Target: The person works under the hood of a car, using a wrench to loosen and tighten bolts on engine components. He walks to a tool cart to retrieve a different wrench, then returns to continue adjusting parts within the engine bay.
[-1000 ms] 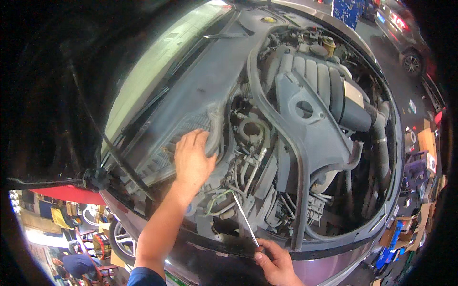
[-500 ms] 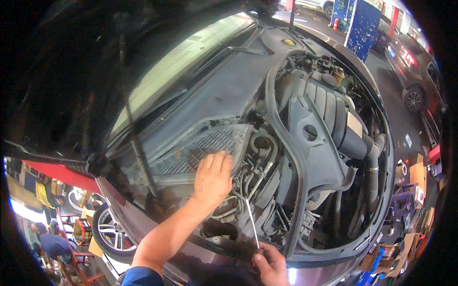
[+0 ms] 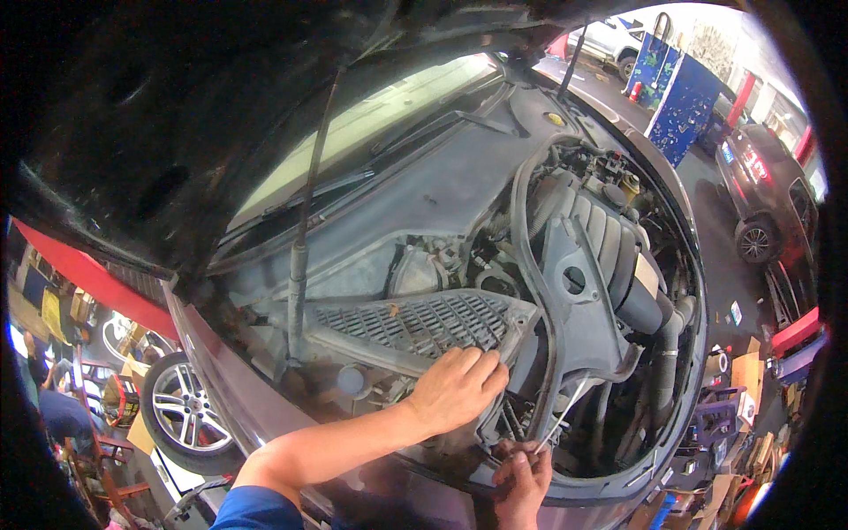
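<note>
My left hand (image 3: 461, 386) has its fingers curled round the near edge of a dark grey slatted grille panel (image 3: 424, 325). The panel lies loose and askew beside the windscreen cowl, and an opening with pale parts (image 3: 417, 271) shows behind it. Low in the view, my right hand (image 3: 523, 479) is closed on a slim bright metal rod (image 3: 565, 411). The rod points up and away over the engine bay; its handle end is hidden in my fingers. A grey engine cover (image 3: 579, 309) lies to the right of both hands.
The raised bonnet hangs overhead, with a support strut (image 3: 305, 221) on the left. A rubber seal (image 3: 552, 371) curves through the engine bay. A loose wheel (image 3: 190, 415) stands at the left. Boxes (image 3: 746, 375) and a dark car (image 3: 764, 194) are on the right.
The grille panel has slid toward me and right, uncovering the opening behind it. My left hand went with it. The rod in my right hand has swung from pointing up-left to up-right.
</note>
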Demonstrator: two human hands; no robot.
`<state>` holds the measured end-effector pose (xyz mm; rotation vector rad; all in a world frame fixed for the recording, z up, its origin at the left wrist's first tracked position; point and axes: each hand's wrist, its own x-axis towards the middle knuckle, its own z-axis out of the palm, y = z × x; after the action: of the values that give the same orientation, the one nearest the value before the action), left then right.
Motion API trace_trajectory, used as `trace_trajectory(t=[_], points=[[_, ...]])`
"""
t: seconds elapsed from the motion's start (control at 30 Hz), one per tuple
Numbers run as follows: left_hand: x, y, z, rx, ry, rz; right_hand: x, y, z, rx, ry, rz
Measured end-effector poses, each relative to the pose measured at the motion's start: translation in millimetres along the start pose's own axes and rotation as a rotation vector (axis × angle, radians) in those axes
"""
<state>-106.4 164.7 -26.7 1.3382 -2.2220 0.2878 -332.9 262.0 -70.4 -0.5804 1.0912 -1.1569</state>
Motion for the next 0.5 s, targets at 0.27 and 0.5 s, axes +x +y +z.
trace_trajectory(t=[0.27,0.5], points=[[-6.8,1.7,1.2,-0.029,-0.016,0.040,70.7,-30.9,59.9,-0.013,-0.012,0.062],[-9.6,13.8,-9.5,-0.106,-0.055,0.006,118.9,-28.4,93.2,-0.082,-0.045,0.117]])
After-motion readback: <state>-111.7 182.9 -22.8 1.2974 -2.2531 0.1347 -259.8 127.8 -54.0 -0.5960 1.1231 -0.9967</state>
